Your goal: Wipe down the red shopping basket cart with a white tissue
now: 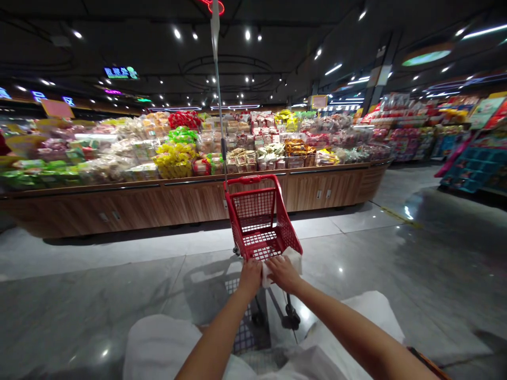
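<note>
A small red shopping cart (291, 228) with a grid basket stands directly in front of me. My left hand (251, 276) curls its fingers over the near edge of the basket. Just to the right, my right hand (283, 272) is closed on a white cloth (293, 257) and presses it against the same edge. Parts of the cloth show between my hands and beyond the right fingers. My hands hide much of that edge. A thin pole (220, 105) rises from the cart's far left corner.
Behind the cart runs a long wooden display counter (190, 208) heaped with packaged goods (174, 158). Dark wheels (292, 316) stand on the shiny grey floor (138, 279). Shelves of colourful goods (412, 140) and a blue rack (465, 163) are at right.
</note>
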`<state>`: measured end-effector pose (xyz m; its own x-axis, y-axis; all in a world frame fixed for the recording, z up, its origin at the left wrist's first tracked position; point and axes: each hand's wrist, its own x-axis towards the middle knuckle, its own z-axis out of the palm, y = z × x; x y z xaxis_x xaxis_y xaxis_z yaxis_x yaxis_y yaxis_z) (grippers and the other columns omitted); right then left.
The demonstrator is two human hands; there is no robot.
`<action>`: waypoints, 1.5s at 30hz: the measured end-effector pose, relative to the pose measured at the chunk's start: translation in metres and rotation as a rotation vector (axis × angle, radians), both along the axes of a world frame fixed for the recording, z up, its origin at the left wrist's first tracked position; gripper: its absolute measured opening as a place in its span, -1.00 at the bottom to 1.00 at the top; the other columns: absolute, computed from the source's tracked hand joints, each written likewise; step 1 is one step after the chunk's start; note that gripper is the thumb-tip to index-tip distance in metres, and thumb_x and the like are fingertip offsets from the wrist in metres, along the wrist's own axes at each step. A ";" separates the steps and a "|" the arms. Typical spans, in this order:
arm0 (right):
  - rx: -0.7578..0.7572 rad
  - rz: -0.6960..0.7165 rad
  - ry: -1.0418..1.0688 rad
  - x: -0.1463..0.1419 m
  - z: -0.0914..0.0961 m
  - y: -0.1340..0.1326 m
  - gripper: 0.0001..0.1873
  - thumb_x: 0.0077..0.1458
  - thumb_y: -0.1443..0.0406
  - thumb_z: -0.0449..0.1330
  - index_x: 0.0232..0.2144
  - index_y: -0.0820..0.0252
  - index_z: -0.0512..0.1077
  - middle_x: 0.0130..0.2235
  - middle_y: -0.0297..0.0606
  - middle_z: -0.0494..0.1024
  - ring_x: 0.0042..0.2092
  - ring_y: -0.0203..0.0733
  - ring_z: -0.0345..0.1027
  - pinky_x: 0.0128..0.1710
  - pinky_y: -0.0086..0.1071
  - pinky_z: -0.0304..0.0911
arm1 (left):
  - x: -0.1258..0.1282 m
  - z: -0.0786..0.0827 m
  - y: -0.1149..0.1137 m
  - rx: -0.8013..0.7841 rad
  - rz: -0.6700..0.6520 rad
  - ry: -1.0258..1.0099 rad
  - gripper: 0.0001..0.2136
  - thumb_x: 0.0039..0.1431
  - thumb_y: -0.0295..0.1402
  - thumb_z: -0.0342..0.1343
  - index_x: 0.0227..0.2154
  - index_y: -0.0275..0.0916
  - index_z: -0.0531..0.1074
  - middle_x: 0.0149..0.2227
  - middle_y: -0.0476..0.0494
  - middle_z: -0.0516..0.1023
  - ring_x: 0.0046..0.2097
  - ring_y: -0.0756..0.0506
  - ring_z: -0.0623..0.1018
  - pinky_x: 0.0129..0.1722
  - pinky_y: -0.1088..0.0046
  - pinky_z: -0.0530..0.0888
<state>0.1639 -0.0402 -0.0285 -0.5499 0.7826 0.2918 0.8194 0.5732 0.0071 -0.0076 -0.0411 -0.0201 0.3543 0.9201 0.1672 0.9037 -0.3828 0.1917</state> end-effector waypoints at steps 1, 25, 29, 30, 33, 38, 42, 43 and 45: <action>0.009 0.002 -0.001 -0.008 -0.002 -0.001 -0.53 0.14 0.18 0.19 0.07 0.16 0.27 -0.01 -0.10 0.43 -0.01 -0.01 0.25 0.00 -0.09 0.08 | -0.002 -0.001 0.000 0.007 -0.010 -0.005 -0.77 0.14 -0.55 -0.06 -0.21 -0.29 0.45 -0.19 -0.21 0.55 0.00 -0.16 0.43 0.26 0.08 0.06; -0.142 0.026 0.025 0.014 0.005 0.000 -0.69 0.17 0.27 0.15 -0.01 0.08 0.36 -0.08 -0.19 0.48 -0.02 -0.08 0.26 -0.04 -0.22 -0.01 | -0.011 0.014 -0.004 -0.039 -0.235 0.035 -0.64 0.08 -0.24 0.19 -0.06 -0.21 0.38 -0.03 -0.20 0.49 0.14 -0.21 0.35 0.29 0.00 -0.13; -0.207 0.029 0.022 0.045 0.012 0.003 -0.66 0.18 0.30 0.13 0.02 0.06 0.35 -0.03 -0.17 0.46 0.02 -0.09 0.24 -0.01 -0.20 -0.04 | -0.029 0.042 0.030 -0.004 -0.330 0.093 -0.39 -0.07 -0.09 0.30 0.07 -0.11 0.32 0.13 -0.20 0.38 0.26 -0.28 0.19 0.28 -0.05 -0.15; -0.208 0.021 0.023 0.052 0.012 0.003 -0.64 0.17 0.32 0.13 0.04 0.05 0.34 -0.02 -0.17 0.46 0.03 -0.09 0.24 0.01 -0.19 -0.04 | -0.032 0.047 0.040 -0.004 -0.334 0.121 -0.44 -0.06 -0.12 0.30 0.04 -0.08 0.35 0.13 -0.17 0.39 0.26 -0.27 0.18 0.28 -0.04 -0.13; -0.187 -0.022 0.046 0.061 0.010 -0.001 -0.61 0.15 0.34 0.15 0.05 0.06 0.33 0.01 -0.16 0.44 0.08 -0.06 0.20 0.04 -0.17 -0.05 | -0.029 0.051 0.059 0.006 -0.337 0.197 -0.67 0.04 -0.23 0.25 -0.09 -0.05 0.44 0.02 -0.11 0.46 0.21 -0.20 0.26 0.27 0.04 -0.07; -0.104 -0.144 0.120 0.015 -0.007 -0.026 -0.48 0.17 0.31 0.12 0.17 0.01 0.19 0.08 -0.12 0.37 0.13 -0.01 0.13 0.10 -0.09 -0.10 | -0.005 0.034 0.054 0.075 -0.261 0.199 -0.77 0.05 -0.32 0.23 -0.19 -0.14 0.48 -0.06 -0.18 0.48 0.11 -0.21 0.34 0.27 0.07 -0.03; -0.037 -0.385 0.211 -0.017 -0.018 -0.041 -0.42 0.19 0.33 0.06 0.25 0.02 0.08 0.11 -0.07 0.33 0.13 0.04 0.12 0.10 -0.04 -0.13 | 0.009 0.027 0.036 0.088 -0.191 0.152 -0.73 0.04 -0.33 0.23 -0.16 -0.11 0.45 -0.05 -0.14 0.48 0.13 -0.21 0.31 0.28 0.06 -0.04; -0.041 -0.378 0.214 -0.015 -0.020 -0.043 -0.42 0.19 0.34 0.06 0.24 0.03 0.09 0.11 -0.07 0.34 0.12 0.04 0.12 0.09 -0.05 -0.13 | 0.012 0.027 0.031 0.088 -0.185 0.150 -0.72 0.03 -0.33 0.23 -0.14 -0.11 0.44 -0.04 -0.15 0.47 0.14 -0.21 0.30 0.27 0.07 -0.02; -0.066 -0.279 0.206 0.000 -0.020 -0.043 -0.45 0.18 0.34 0.07 0.22 0.04 0.14 0.08 -0.09 0.38 0.11 0.01 0.16 0.08 -0.11 -0.12 | 0.015 0.028 0.024 0.085 -0.201 0.147 -0.67 0.04 -0.27 0.23 -0.10 -0.15 0.43 -0.01 -0.18 0.46 0.15 -0.23 0.30 0.26 0.09 0.03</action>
